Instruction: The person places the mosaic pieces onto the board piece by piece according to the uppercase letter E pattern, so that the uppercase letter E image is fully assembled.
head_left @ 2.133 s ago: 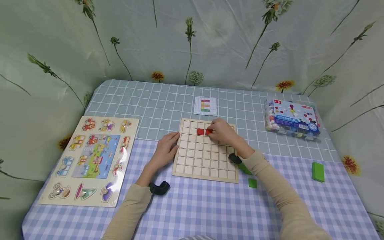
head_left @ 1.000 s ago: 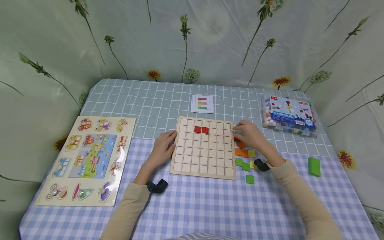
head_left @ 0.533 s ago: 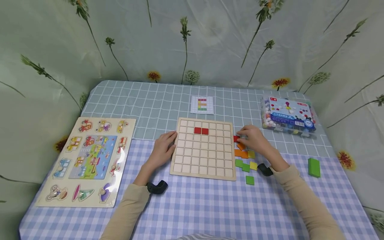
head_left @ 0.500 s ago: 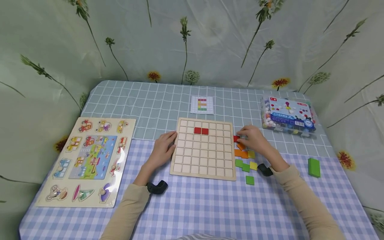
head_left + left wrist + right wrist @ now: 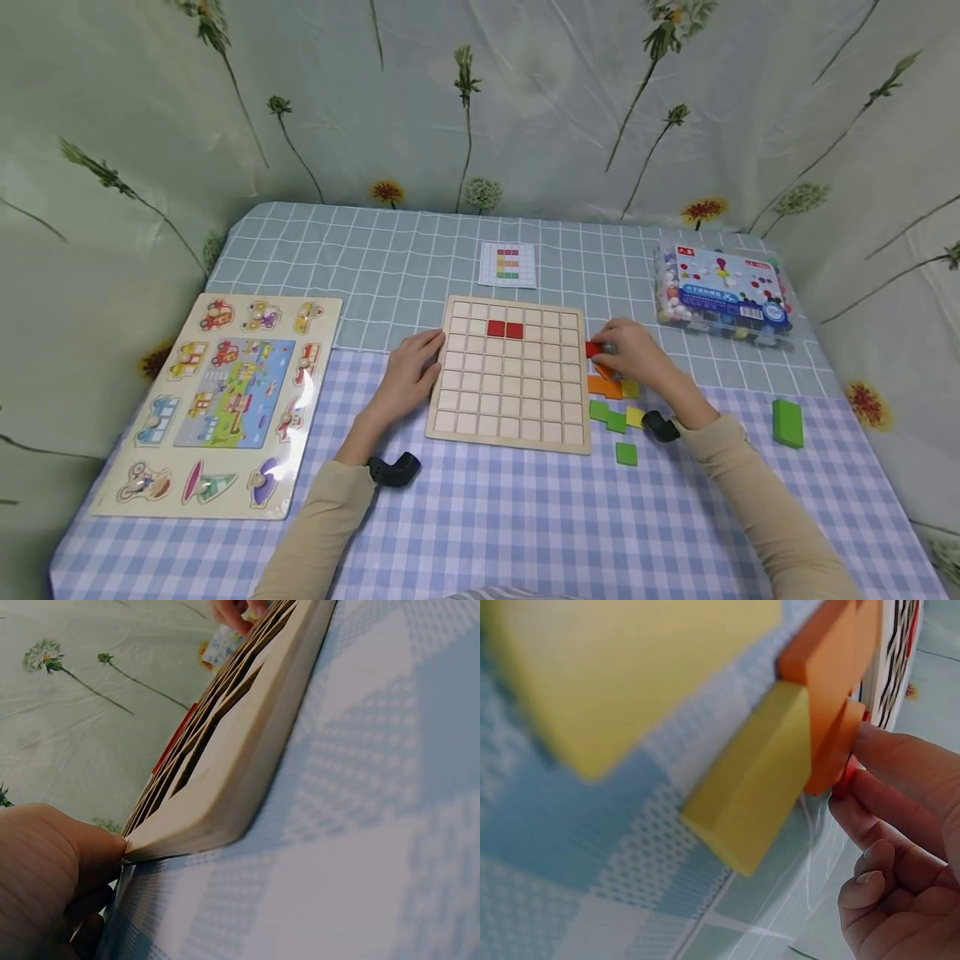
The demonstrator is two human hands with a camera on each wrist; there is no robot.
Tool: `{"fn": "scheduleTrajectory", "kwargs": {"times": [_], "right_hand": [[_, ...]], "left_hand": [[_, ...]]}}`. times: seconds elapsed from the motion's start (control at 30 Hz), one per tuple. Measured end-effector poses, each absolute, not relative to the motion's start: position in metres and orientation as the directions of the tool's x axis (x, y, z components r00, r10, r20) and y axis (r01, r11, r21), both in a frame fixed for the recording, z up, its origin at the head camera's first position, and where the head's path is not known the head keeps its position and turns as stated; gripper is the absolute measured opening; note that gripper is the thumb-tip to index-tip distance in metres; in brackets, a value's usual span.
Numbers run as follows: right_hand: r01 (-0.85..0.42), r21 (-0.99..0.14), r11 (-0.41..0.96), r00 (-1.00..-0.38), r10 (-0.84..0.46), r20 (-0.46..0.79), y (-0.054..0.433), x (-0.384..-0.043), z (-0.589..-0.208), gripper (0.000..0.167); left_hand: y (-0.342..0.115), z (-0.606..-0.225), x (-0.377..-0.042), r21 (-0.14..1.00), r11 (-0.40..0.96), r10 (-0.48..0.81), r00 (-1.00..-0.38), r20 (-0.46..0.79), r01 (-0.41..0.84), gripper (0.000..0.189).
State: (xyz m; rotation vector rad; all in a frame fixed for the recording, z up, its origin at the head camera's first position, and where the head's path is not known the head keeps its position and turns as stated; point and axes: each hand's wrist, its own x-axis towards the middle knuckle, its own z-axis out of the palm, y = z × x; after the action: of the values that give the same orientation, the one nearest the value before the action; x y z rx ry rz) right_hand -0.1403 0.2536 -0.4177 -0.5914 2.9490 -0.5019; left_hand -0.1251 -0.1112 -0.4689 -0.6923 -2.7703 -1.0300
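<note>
A wooden grid board (image 5: 510, 400) lies mid-table with two red tiles (image 5: 505, 329) side by side in its second row. My left hand (image 5: 408, 375) rests with relaxed fingers against the board's left edge (image 5: 247, 757). Just off the board's right edge, my right hand (image 5: 626, 354) pinches a small red tile (image 5: 594, 349) at its fingertips. Below that hand lie loose orange tiles (image 5: 603, 386), yellow tiles (image 5: 633, 415) and green tiles (image 5: 600, 410). The right wrist view shows a yellow tile (image 5: 750, 795) and an orange tile (image 5: 829, 712) up close, with my fingers (image 5: 900, 761) beside them.
A pattern card (image 5: 507, 264) lies behind the board. A clear plastic box of beads (image 5: 720, 292) stands at the back right. A green block (image 5: 787, 422) sits at the right. A picture peg puzzle (image 5: 225, 400) covers the left side. Flowered cloth hangs all around.
My right hand left the board after setting the second red tile, went to the loose pile on the right and picked up another red tile. The left hand stayed put.
</note>
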Motion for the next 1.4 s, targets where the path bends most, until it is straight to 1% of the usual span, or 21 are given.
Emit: {"fn": "scheduleTrajectory", "kwargs": {"times": [0.17, 0.47, 0.63, 1.07, 1.23, 1.4], "right_hand": [[-0.366, -0.315, 0.876, -0.921, -0.390, -0.015, 0.256, -0.141, -0.415, 0.024], [-0.396, -0.334, 0.855, -0.912, -0.410, 0.033, 0.250, -0.145, -0.410, 0.025], [-0.421, -0.349, 0.837, -0.899, -0.435, 0.042, 0.236, -0.151, -0.406, 0.026], [-0.495, -0.328, 0.805, -0.860, -0.508, 0.052, 0.192, -0.167, -0.401, 0.026], [-0.534, -0.324, 0.781, -0.839, -0.536, 0.089, 0.184, -0.172, -0.406, 0.024], [-0.546, -0.318, 0.775, -0.831, -0.548, 0.090, 0.179, -0.175, -0.410, 0.025]], "left_hand": [[-0.110, -0.467, -0.125, 0.594, 0.660, 0.389, -0.885, 0.254, 0.460, 0.046], [-0.110, -0.466, -0.126, 0.596, 0.662, 0.386, -0.888, 0.248, 0.454, 0.046], [-0.110, -0.467, -0.124, 0.604, 0.661, 0.379, -0.893, 0.242, 0.445, 0.046], [-0.112, -0.467, -0.122, 0.610, 0.669, 0.367, -0.902, 0.228, 0.426, 0.047], [-0.111, -0.467, -0.123, 0.607, 0.666, 0.374, -0.899, 0.230, 0.433, 0.047], [-0.111, -0.466, -0.123, 0.607, 0.668, 0.373, -0.900, 0.226, 0.429, 0.046]]}}
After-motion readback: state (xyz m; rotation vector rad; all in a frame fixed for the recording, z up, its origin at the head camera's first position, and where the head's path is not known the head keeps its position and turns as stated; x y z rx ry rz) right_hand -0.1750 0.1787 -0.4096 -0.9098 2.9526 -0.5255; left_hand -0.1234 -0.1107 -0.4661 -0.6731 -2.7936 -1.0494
